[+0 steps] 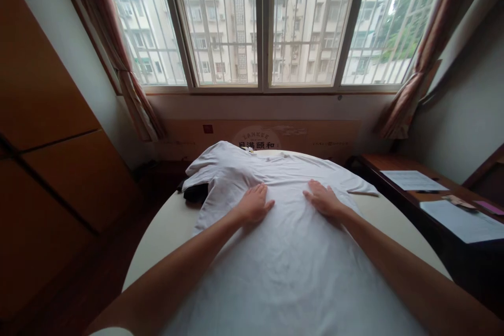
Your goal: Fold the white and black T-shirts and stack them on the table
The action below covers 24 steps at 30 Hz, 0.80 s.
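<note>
A white T-shirt lies spread full length on a round table, collar toward the window, wrinkled and with no fold made yet, while the left hand and right hand rest open and flat on its chest, holding nothing.

Round cream-topped table: white cotton T-shirt spread flat across it, one sleeve folded at far left. Left hand and right hand: palms down on shirt, fingers flat, near each other. Dark cloth bundle beside left sleeve.
</note>
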{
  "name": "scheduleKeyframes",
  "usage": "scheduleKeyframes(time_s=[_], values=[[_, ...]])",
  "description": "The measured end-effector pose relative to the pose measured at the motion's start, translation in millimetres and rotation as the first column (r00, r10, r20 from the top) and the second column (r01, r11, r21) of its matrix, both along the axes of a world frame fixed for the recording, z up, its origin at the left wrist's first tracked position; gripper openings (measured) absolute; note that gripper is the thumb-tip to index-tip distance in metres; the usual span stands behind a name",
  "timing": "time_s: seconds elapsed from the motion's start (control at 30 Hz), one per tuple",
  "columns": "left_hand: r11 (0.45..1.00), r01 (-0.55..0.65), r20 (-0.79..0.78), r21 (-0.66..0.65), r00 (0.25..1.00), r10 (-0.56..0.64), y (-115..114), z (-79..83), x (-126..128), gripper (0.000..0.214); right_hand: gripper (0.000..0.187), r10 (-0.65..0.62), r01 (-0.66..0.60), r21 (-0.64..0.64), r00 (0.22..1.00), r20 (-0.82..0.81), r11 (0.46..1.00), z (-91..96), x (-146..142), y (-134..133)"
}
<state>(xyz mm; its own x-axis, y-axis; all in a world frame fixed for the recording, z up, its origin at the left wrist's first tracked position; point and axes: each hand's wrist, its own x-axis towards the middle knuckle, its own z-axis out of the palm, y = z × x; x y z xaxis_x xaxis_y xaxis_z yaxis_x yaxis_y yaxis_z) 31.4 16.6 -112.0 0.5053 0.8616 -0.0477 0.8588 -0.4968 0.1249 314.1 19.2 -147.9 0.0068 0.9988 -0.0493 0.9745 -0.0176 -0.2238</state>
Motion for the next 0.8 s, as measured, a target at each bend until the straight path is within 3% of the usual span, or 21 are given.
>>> scheduleKeyframes(time_s=[0.17,0.33,0.53,0.67,0.8], values=[[0.994,-0.068,-0.001,0.091,0.998,0.068,28.1,-8.6,15.7,0.071,0.061,-0.135,0.135,0.049,0.991,-0.015,0.990,-2.3,26.0,58.8],[0.991,-0.071,0.060,0.114,0.996,0.064,26.0,-18.2,27.6,0.071,0.062,-0.145,0.146,0.027,0.989,-0.029,0.989,-2.7,22.8,111.3],[0.995,-0.067,0.082,0.070,0.995,0.061,19.9,-15.1,25.8,0.076,0.066,-0.130,0.132,0.032,0.991,-0.041,0.991,-5.4,11.6,174.1],[0.997,-0.059,0.098,0.053,0.994,0.054,18.3,-15.9,24.5,0.078,0.067,-0.082,0.084,0.043,0.996,-0.040,0.996,-10.3,18.7,200.3],[0.997,-0.053,0.115,0.059,0.992,0.046,17.0,-17.1,24.6,0.077,0.066,-0.112,0.114,0.058,0.993,-0.041,0.992,-11.3,30.2,214.6]])
